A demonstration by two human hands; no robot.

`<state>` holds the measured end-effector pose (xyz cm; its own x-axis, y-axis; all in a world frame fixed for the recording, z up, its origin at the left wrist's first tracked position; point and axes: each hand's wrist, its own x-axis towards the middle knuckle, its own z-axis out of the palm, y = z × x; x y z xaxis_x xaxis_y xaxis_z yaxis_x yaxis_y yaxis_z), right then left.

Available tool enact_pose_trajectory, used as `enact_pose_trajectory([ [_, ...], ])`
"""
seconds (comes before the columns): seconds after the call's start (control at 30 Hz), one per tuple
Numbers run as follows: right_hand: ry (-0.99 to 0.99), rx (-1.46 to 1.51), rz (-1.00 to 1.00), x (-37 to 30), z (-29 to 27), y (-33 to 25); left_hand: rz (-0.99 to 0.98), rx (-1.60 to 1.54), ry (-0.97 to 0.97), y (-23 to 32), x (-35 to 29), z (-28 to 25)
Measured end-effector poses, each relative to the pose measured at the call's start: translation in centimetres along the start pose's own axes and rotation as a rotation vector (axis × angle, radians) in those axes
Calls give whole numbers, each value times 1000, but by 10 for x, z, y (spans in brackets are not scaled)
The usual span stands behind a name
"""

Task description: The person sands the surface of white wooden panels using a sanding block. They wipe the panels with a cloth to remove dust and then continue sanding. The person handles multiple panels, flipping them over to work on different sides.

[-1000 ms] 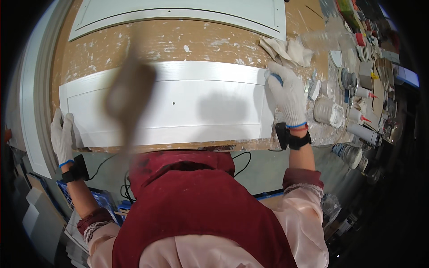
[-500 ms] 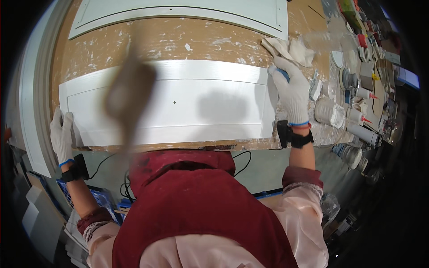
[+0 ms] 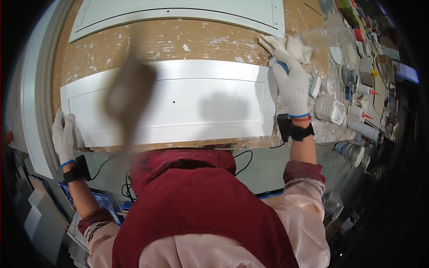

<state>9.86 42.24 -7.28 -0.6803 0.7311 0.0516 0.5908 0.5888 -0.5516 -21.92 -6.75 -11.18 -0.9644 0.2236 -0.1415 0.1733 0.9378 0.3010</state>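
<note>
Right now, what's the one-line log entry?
left hand: at left end of white panel | right hand: holding blue item near panel's right end | cloth: beside right hand

Brown workbench (image 3: 201, 38), white paint flecks; greyish floor (image 3: 263, 167) beyond near edge; right side dim.

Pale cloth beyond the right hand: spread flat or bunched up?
Bunched up: the pale cloth shows raised folds and uneven edges just beyond the right hand.
</note>
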Motion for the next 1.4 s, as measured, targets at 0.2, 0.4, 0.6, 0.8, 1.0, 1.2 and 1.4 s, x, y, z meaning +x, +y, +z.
enact_pose_trajectory([
  [0.2,-42,-114,-57,-5,6,5,-3,-15,2,6,-5,-1],
  [0.4,-3,-110,-24,3,5,3,59,4,50,-4,1,4],
  [0.6,45,122,89,-56,-25,10,28,-3,12,2,-4,-1],
  [0.8,76,310,346,-138,-10,3,61,95,-2,-1,-2,-4],
  [1.0,251,330,435,-161,24,2,98,117,-90,-13,-9,-10],
  [1.2,277,100,421,-160,27,-18,92,85,-96,-9,-20,-16],
  [1.4,304,78,426,-163,40,-24,80,80,-104,-3,-25,-19],
])
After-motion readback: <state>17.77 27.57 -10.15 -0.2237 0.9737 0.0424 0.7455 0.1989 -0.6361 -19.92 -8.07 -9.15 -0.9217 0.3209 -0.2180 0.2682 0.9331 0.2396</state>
